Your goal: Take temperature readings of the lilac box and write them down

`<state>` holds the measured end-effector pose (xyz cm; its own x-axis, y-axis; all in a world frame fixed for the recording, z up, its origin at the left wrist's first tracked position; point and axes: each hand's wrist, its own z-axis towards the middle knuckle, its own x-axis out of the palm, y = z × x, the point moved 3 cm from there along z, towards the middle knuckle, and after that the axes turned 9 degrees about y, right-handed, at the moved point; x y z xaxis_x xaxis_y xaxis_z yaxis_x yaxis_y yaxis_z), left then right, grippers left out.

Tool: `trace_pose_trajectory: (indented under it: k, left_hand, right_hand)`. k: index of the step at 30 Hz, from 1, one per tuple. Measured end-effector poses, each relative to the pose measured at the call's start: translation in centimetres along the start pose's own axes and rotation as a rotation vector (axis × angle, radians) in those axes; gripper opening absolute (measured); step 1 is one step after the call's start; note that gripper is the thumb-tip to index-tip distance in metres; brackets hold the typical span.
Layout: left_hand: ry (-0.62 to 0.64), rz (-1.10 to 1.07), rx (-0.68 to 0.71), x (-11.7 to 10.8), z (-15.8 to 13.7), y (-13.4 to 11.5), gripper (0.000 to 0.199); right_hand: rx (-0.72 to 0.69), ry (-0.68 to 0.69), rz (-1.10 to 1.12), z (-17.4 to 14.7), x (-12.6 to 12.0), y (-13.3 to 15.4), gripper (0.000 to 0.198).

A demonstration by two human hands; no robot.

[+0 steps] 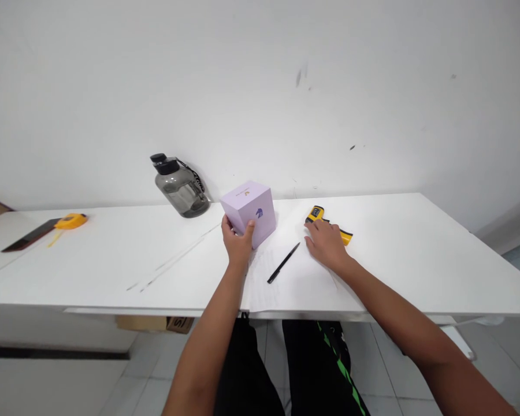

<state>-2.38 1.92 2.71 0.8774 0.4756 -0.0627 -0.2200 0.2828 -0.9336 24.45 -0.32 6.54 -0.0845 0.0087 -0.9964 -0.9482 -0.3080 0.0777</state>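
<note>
My left hand [237, 242] grips the lower near corner of a lilac box [247, 211], thumb on the side with a dark blue emblem. The box's lid carries small gold print. To the right, my right hand [327, 244] rests over a yellow and black infrared thermometer gun [316, 212] lying on the table, its fingers stretched out and its thumb apart. The hand hides the middle of the thermometer. Between both hands, a black pen [283, 263] lies slantwise on a printed sheet of paper [264, 292].
A grey see-through water bottle [182, 188] with a black cap stands by the wall. At the left of the white table [156, 260] lie a yellow tape measure [71, 221] and a dark flat strip [30, 236]. Under the table is a cardboard box [143, 323].
</note>
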Motion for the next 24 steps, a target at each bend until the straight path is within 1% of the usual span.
trace_pose_trajectory:
  k: [3, 5, 10, 16, 20, 24]
  left_hand:
    - [-0.004, -0.007, -0.009, 0.0, -0.1, -0.1, 0.097]
    - [-0.009, -0.006, -0.013, 0.0, -0.2, -0.2, 0.098]
    - [-0.018, -0.002, 0.008, -0.1, -0.2, -0.4, 0.099]
    - [-0.03, -0.023, 0.032, 0.0, -0.3, -0.6, 0.099]
    - [-0.027, -0.02, 0.031, 0.0, -0.3, -0.6, 0.1]
    - [-0.03, -0.008, 0.024, 0.0, -0.3, -0.5, 0.098]
  right_hand:
    - [0.151, 0.011, 0.016, 0.3, -0.1, -1.4, 0.04]
    - [0.195, 0.013, 0.018, 0.4, 0.0, -2.0, 0.039]
    - [0.239, -0.02, -0.004, 0.6, 0.5, -2.9, 0.043]
    - [0.34, 0.089, 0.033, 0.8, 0.3, -3.9, 0.056]
    - [0.355, 0.114, 0.024, 0.9, 0.2, -4.1, 0.055]
    - [0.354, 0.117, 0.024, 1.2, 0.8, -4.5, 0.054]
